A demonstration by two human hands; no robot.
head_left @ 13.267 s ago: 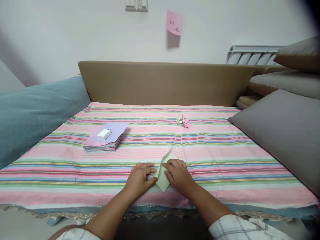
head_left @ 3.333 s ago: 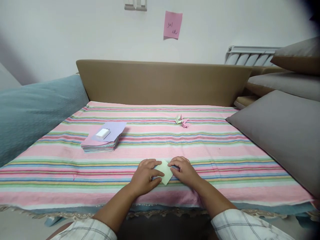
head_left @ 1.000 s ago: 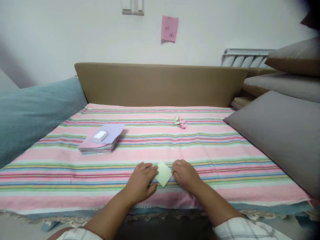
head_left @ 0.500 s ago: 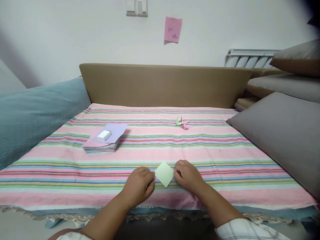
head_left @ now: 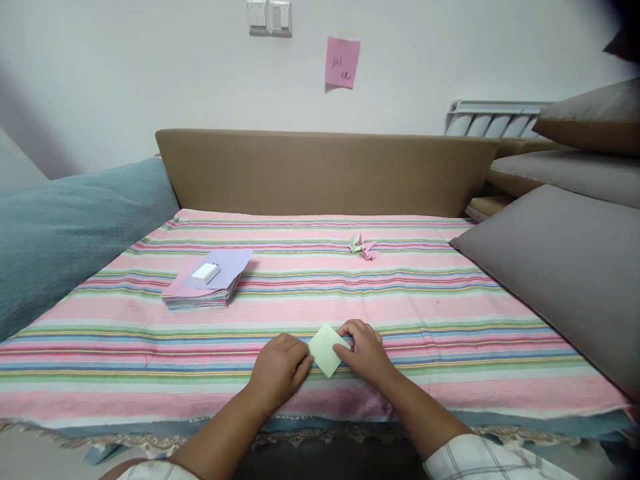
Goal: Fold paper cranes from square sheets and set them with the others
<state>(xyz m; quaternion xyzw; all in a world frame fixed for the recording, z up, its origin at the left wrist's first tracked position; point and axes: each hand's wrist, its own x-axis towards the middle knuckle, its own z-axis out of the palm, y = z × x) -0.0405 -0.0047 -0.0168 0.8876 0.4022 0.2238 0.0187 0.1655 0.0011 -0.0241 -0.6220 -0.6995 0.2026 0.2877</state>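
A small pale green paper square [head_left: 324, 351] lies turned like a diamond on the striped cloth, between my hands. At its left corner, my left hand [head_left: 281, 365] has its fingers curled and its thumb pressed in, closed on the edge. My right hand [head_left: 366, 353] grips the right corner, thumb on top of the paper and index finger along the upper edge. The fingertips of my left hand are partly hidden.
A stack of coloured paper [head_left: 200, 300] with a white charger plug [head_left: 205, 273] on top stands left. Farther back lie folded pink and green paper pieces [head_left: 364, 247]. Grey cushions [head_left: 560, 267] line the right side, a blue-covered armrest [head_left: 85, 227] the left.
My right hand has shifted left onto the paper, and its thumb now lies over the right corner. My left hand stays at the left corner. The view has shifted slightly.
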